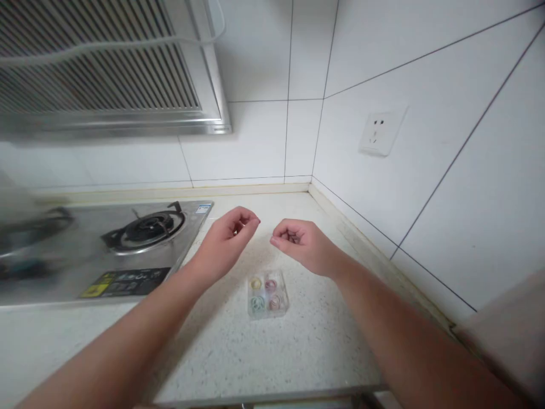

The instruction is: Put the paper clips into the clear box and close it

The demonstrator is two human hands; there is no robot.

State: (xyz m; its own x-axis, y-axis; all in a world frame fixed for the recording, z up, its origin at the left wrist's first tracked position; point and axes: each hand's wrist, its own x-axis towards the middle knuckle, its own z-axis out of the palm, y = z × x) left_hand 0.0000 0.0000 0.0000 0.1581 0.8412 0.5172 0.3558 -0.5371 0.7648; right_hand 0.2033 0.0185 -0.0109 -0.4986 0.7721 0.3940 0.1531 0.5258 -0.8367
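A small clear box (pixel 268 313) with compartments stands on the speckled counter. Inside it lie a yellow ring-shaped band (pixel 255 283), dark pink bands (pixel 271 284), pale green bands (pixel 258 303) and pale pink bands (pixel 276 302). Above and beyond the box, my left hand (pixel 230 236) is closed, thumb against the fingertips. Facing it a short gap away, my right hand (pixel 302 241) is closed in a similar pinch. Whatever either hand holds, if anything, is too small or hidden to make out. Neither hand touches the box.
To the left, a steel gas stove (pixel 179 244) with a black burner (pixel 149 227) is set in the counter (pixel 238 352). A range hood (pixel 170 116) hangs above it. White tiled walls meet behind; a socket (pixel 381 132) is on the right one.
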